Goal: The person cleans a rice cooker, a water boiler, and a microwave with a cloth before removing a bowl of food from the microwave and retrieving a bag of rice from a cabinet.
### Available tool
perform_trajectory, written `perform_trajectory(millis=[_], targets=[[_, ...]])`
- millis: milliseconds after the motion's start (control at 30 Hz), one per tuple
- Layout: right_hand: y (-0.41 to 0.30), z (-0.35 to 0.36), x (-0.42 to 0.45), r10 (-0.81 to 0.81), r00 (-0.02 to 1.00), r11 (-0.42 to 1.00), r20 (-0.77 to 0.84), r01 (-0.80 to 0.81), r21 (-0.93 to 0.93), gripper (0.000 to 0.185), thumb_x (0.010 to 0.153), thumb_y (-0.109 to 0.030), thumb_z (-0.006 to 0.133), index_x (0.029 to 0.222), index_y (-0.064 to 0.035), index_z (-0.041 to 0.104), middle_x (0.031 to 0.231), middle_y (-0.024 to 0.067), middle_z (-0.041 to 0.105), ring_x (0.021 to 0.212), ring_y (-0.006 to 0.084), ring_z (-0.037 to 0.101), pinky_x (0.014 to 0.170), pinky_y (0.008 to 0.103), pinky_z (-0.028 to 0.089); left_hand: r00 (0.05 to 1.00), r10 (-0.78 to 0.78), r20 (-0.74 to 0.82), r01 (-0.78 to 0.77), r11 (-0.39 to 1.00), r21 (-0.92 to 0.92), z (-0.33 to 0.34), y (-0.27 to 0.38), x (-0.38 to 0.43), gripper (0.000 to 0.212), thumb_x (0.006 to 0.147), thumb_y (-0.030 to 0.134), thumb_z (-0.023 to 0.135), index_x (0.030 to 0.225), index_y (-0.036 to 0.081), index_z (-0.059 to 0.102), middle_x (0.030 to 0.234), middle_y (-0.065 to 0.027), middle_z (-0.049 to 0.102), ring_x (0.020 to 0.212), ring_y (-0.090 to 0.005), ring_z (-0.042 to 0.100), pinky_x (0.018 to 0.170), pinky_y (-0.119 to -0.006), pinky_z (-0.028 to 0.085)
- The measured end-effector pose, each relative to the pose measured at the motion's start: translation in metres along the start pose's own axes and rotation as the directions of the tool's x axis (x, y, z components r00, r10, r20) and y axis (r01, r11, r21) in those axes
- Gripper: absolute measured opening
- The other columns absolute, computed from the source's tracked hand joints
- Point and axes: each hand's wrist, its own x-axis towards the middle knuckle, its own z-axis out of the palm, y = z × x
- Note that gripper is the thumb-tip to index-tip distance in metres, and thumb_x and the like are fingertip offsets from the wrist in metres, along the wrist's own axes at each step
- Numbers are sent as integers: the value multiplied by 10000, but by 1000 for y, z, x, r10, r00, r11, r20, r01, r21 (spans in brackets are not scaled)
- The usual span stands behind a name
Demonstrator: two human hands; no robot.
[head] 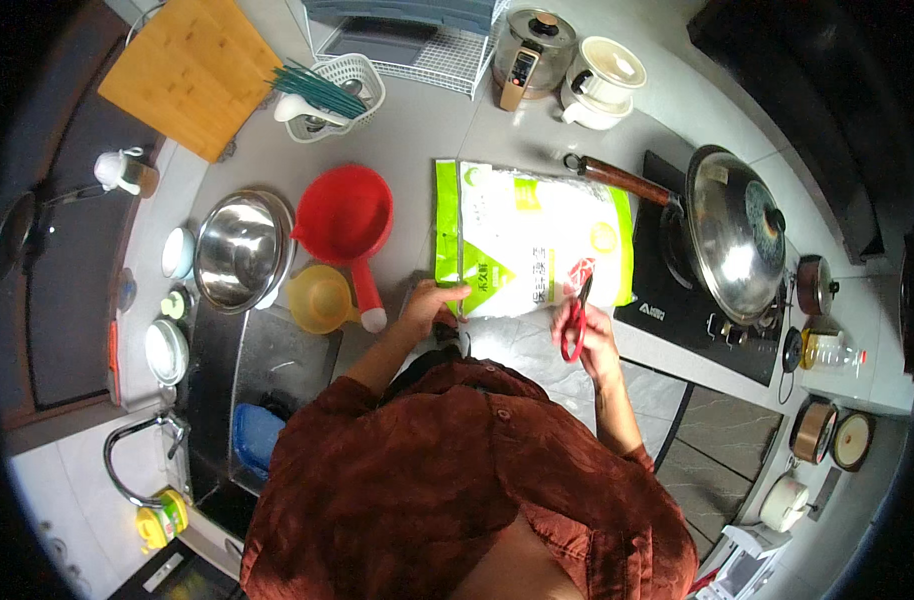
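Observation:
A large white and green plastic package (513,225) bearing printed writing is at the front of the counter. My left hand (425,306) pinches its near left corner, thumb on top of the green end strip. In my right hand (599,341) is a pair of red-handled scissors (575,330), the dark blades pointing away from me over the package's near right part. Whether the blades touch the plastic I cannot tell. Part of my left hand's fingers is hidden beneath the package edge.
Left of the package are a red ladle (344,214), a yellow ladle (318,298), steel bowls (236,251) and the sink (284,375). A lidded wok (734,232) stands on the gas hob (656,315) at right, its wooden handle reaching towards the package. A utensil basket (367,79) and glass kettle (536,56) stand behind.

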Motion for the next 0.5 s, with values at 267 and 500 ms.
perform_trajectory(millis=[267, 500], targets=[[74, 17, -59, 386, 916, 875, -104, -400, -272, 237, 800, -246, 601, 865, -22, 558, 699, 28, 543, 631, 96, 506, 570, 225, 418, 999, -37, 31, 33, 993, 110, -4, -8, -16, 252, 732, 230, 631, 862, 17, 594, 695, -74, 607, 494, -109, 533, 413, -211, 371], [88, 61, -25, 398, 914, 802, -75, -386, -456, 454, 793, -402, 581, 1006, -2, 550, 838, 75, 569, 781, 157, 508, 709, 252, 405, 998, -28, 61, 19, 990, 140, -4, -6, -18, 212, 739, 207, 627, 817, 14, 584, 619, -55, 570, 465, -97, 493, 409, -208, 361]])
